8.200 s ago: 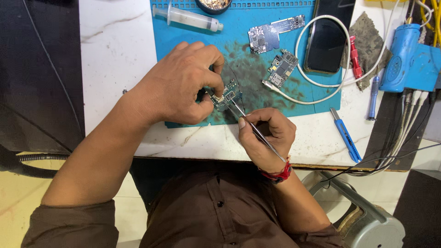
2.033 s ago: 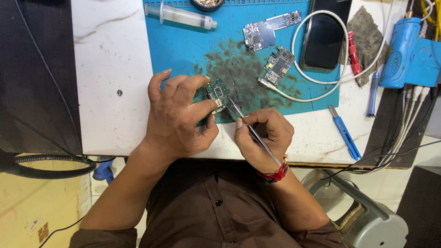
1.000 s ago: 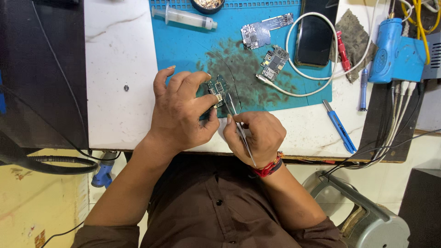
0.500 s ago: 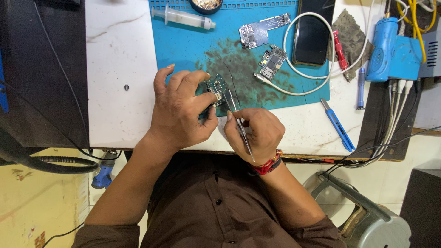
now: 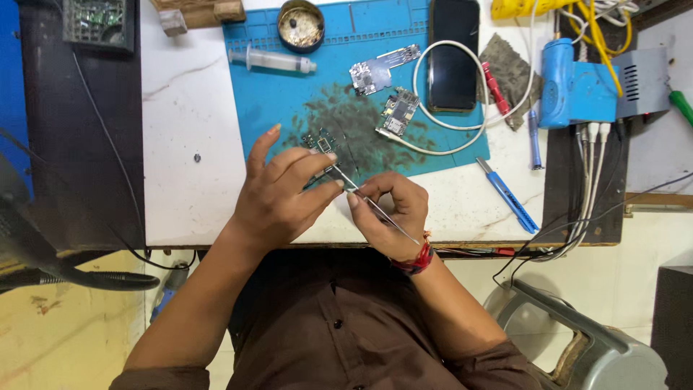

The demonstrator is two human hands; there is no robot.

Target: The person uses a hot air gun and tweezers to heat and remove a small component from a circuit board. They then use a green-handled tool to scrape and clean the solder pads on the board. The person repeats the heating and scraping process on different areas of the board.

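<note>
Your left hand (image 5: 285,198) pinches the small circuit board (image 5: 323,144) at frame centre; right hand (image 5: 390,209) grips tweezers (image 5: 372,206), tips angled up-left onto it.

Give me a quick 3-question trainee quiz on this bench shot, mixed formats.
1. True or false: the right hand holds metal tweezers.
2. The left hand steadies: A) the syringe B) a small circuit board C) the black phone?
3. What colour is the work mat?

Key: 1 true; 2 B; 3 blue.
</note>
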